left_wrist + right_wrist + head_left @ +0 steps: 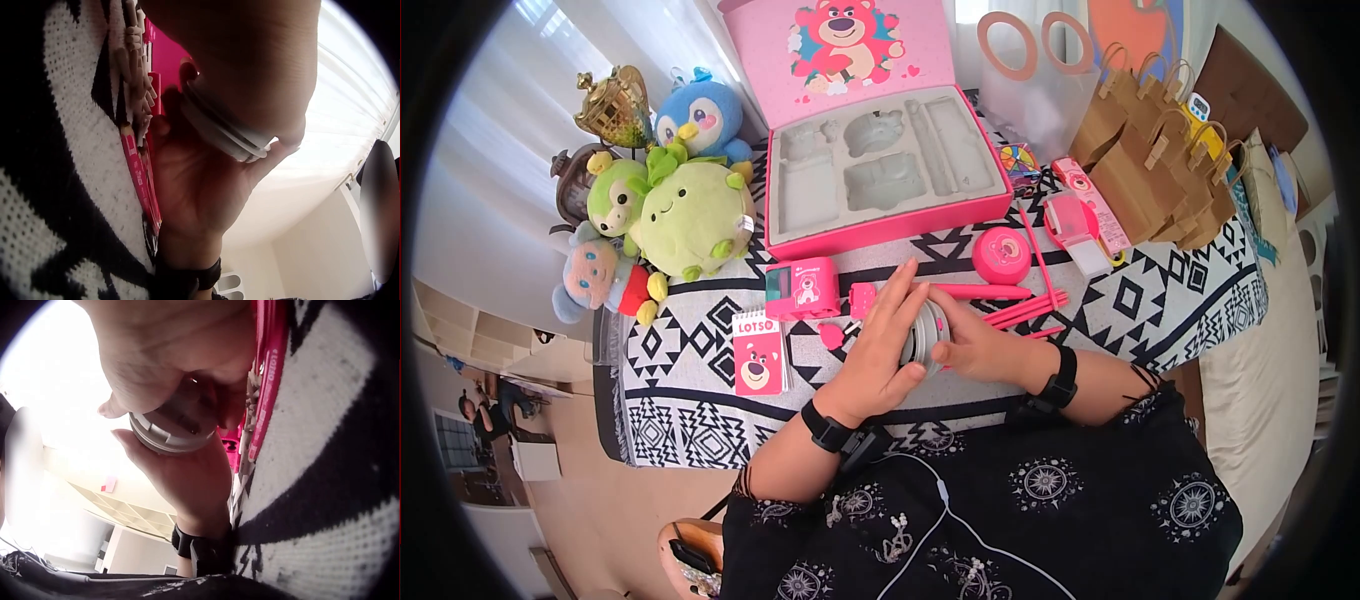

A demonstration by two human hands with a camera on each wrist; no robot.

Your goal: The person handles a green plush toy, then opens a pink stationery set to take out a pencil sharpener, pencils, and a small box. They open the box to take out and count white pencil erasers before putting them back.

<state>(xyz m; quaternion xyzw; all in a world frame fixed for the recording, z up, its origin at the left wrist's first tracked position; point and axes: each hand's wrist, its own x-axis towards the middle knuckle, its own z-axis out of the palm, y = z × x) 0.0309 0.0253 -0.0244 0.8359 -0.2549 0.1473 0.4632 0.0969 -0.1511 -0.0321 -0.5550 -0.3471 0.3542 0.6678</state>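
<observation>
Between my two hands is a round grey plastic piece (923, 338) with a ridged rim, a slotted face (178, 422) and a bit of pink. My right hand (983, 345) grips it from the right, with the thumb on the near side of its rim. My left hand (885, 335) presses its palm side against the left of the piece, fingers straight and pointing away from me. Beyond the hands lies a round pink dome (1002, 255) with a bear face. A pink strip-like item (985, 292) and several pink pencils (1028, 312) lie just past the right hand.
A large pink box (887, 222) with a moulded tray stands open at the back. Plush toys (700, 215) sit at the left, paper bags (1145, 165) at the right. A notepad (758, 362) and a pink sharpener-like box (802, 288) lie on the patterned cloth (680, 365).
</observation>
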